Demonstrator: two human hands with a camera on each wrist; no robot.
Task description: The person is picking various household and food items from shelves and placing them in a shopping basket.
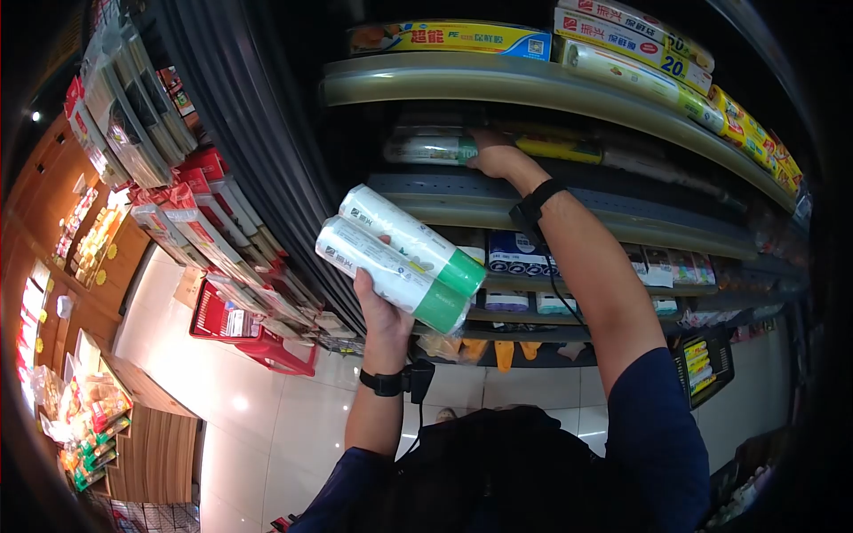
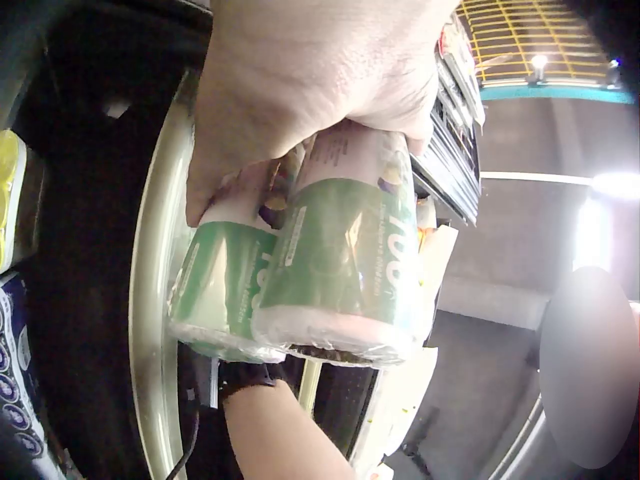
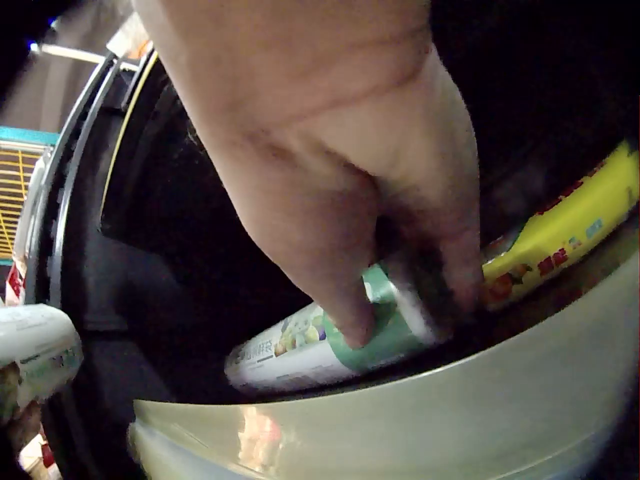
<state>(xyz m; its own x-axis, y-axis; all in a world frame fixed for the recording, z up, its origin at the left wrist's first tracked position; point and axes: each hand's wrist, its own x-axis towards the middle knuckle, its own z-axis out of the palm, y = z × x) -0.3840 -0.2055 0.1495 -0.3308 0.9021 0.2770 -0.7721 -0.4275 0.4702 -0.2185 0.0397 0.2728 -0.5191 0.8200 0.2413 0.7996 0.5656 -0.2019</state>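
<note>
My left hand (image 1: 384, 313) grips two white-and-green plastic-wrapped bag rolls (image 1: 382, 271) side by side, out in front of the shelves. In the left wrist view, the green ends of the rolls (image 2: 335, 250) point away from the palm, with "100" printed on them. My right hand (image 1: 502, 158) reaches deep into a dim shelf. There it grips the green end of a similar white-and-green roll (image 3: 300, 350), thumb and fingers on either side, as the right wrist view shows. This roll lies just behind the shelf's pale front lip (image 3: 400, 400). A yellow pack (image 3: 560, 245) lies to its right.
Overhead, a shelf (image 1: 533, 75) carries a yellow cling-film box (image 1: 453, 38) and several boxed rolls. Blue packs (image 1: 520, 253) fill a lower shelf. To the left hang several packaged goods (image 1: 142, 115) above a red basket (image 1: 222, 320). A dark basket (image 1: 720, 382) with yellow packs stands right.
</note>
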